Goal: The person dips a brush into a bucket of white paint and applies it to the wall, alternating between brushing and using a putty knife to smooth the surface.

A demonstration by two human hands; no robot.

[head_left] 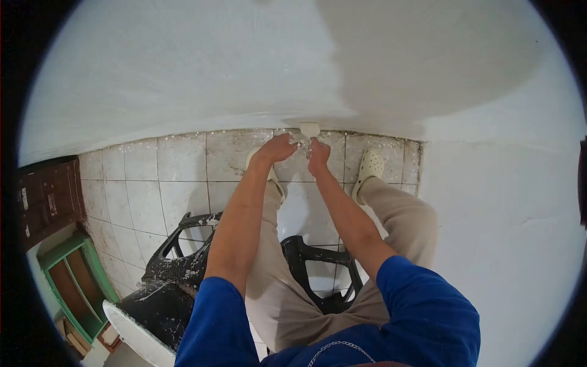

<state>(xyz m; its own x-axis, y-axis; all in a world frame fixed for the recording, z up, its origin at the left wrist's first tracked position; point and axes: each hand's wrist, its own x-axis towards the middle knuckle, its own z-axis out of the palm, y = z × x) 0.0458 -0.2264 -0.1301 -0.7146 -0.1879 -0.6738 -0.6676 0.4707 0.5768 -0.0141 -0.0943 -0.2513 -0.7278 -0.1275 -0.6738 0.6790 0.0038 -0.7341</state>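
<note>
My right hand [318,156] is closed around the handle of a putty knife [310,129]. The knife's pale, wide blade is at the foot of the white wall [232,73], just above the floor edge. Close beside it on the left, my left hand [279,148] has its fingers bent in, with white smears at the fingertips. Whatever may be between those fingers is too small to make out. White specks and dirt line the tiled floor [180,159] along the wall.
A black, white-spattered bucket [160,315] stands at my left by a black plastic frame [174,244]. Another black plastic frame [351,275] shows between my legs. A side wall [501,232] rises on the right. At far left are a brown door [52,199] and a green frame [101,269].
</note>
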